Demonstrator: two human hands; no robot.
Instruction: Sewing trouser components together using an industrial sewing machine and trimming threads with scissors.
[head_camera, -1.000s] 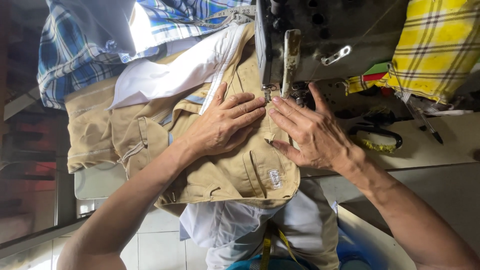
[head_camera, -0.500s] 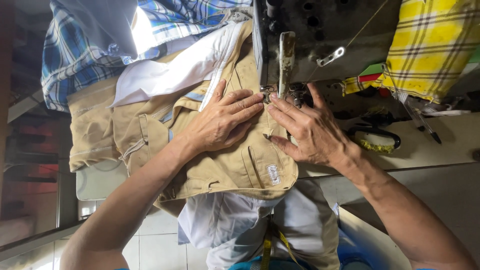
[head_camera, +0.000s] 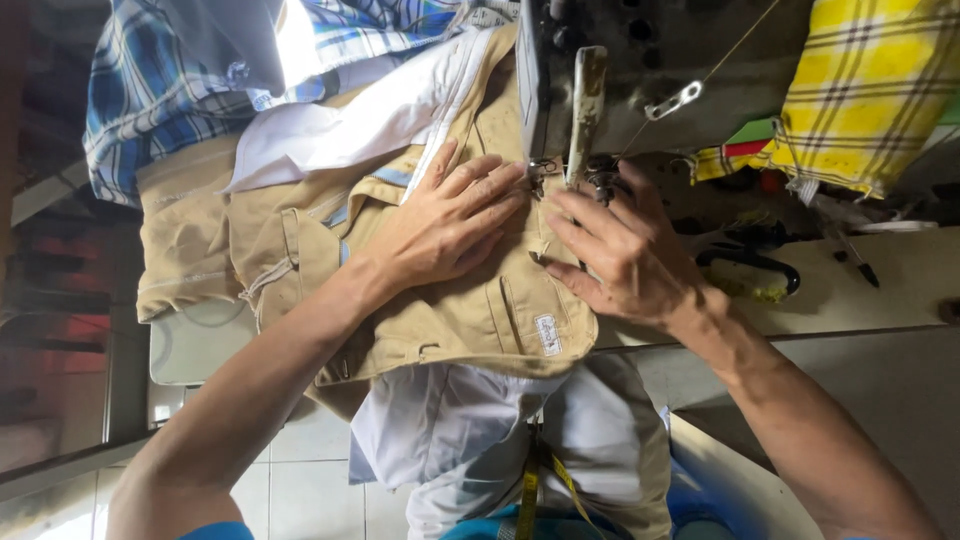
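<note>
**Khaki trousers under the needle**

Pressed flat, fingers spread, left hand (head_camera: 450, 225) on khaki trousers (head_camera: 440, 300) draped over the surface (head_camera: 880, 290). Right hand (head_camera: 620, 255) open, fingertips pinning cloth beside the sewing machine (head_camera: 640, 70). Beyond, plaid shirt (head_camera: 170, 80) and yellow checked fabric (head_camera: 870, 90).

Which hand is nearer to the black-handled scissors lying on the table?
Right. The right hand rests on the tan garment just left of the black-handled scissors; the left hand lies farther left.
</note>
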